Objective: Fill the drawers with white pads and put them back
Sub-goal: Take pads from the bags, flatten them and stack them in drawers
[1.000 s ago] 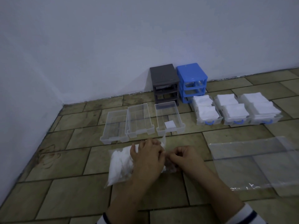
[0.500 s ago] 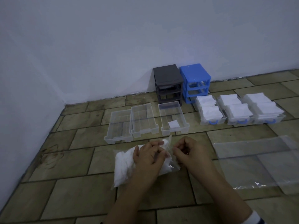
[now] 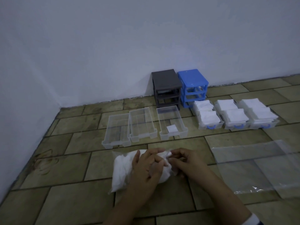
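A clear plastic bag of white pads lies on the tiled floor in front of me. My left hand rests on top of it with fingers curled round its open end. My right hand pinches a white pad at the bag's mouth. Beyond the bag stand three clear drawers in a row: a left one, a middle one and a right one with a single white pad inside.
A dark grey drawer frame and a blue frame stand against the wall. Three clear drawers with blue handles full of white pads sit to their right. An empty clear plastic bag lies flat at the right.
My right hand has moved left to the bag's mouth and closed its fingertips on a pad. My left hand has stayed on the bag.
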